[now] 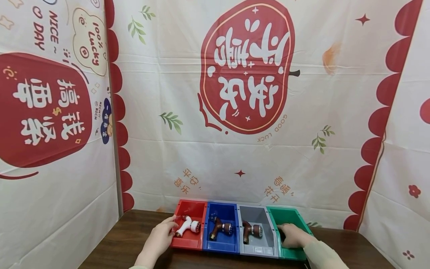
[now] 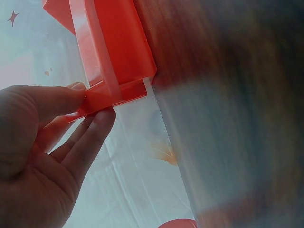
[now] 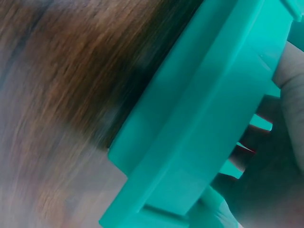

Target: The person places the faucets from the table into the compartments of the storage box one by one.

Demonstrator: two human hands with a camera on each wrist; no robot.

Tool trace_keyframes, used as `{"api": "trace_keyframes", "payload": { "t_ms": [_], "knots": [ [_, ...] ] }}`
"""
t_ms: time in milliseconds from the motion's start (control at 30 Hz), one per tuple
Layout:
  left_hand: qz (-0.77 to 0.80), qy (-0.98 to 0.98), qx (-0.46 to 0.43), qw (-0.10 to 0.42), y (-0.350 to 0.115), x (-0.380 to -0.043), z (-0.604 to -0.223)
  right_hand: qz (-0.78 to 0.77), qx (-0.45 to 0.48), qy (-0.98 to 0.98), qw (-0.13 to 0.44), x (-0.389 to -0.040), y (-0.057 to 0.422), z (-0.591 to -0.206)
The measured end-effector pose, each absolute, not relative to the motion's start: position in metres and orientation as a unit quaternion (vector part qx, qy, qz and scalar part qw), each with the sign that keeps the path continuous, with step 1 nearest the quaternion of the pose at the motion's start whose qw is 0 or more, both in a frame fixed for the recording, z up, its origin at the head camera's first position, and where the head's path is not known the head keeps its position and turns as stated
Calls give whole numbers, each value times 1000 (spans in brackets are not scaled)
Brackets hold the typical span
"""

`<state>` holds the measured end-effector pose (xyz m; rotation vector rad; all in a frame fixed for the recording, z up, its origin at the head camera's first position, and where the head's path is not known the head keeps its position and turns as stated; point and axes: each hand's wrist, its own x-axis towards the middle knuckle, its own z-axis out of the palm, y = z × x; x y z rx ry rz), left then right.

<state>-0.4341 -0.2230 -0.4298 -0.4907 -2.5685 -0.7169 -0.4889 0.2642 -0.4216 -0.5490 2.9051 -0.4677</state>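
Four bins would be too many to count, so by colour: a red bin (image 1: 189,243), a blue bin (image 1: 220,246), a grey bin (image 1: 258,250) and a green bin (image 1: 292,254) stand side by side. My left hand (image 1: 162,235) pinches the red bin's left rim, thumb and fingers on either side of it in the left wrist view. A white tap (image 1: 188,226) lies in the red bin, a brown tap (image 1: 220,228) in the blue, another brown tap (image 1: 251,231) in the grey. My right hand (image 1: 293,235) reaches into the green bin; I cannot tell what its hidden fingertips hold.
The bins stand on a dark wooden table (image 1: 114,243), near its back edge. Printed white cloth (image 1: 174,157) hangs behind the table, and more cloth (image 1: 60,209) hangs along the left side.
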Motion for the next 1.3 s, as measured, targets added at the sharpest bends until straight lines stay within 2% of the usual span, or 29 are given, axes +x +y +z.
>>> {"api": "trace_keyframes", "payload": {
  "t_ms": [567,967,1100,1300],
  "knots": [
    [-263,-930,-165,198,-229,-435,-430,-194,-167,965,64,-480,261,-410],
    [-251,-934,-169,190,-230,-441,-430,-206,-169,963,31,-469,259,-395],
    [-235,-942,-169,167,-228,-444,-425,-221,-169,960,18,-460,260,-391],
    [-194,-962,-141,134,-229,-452,-411,-210,-170,962,-31,-455,254,-384]
  ]
}}
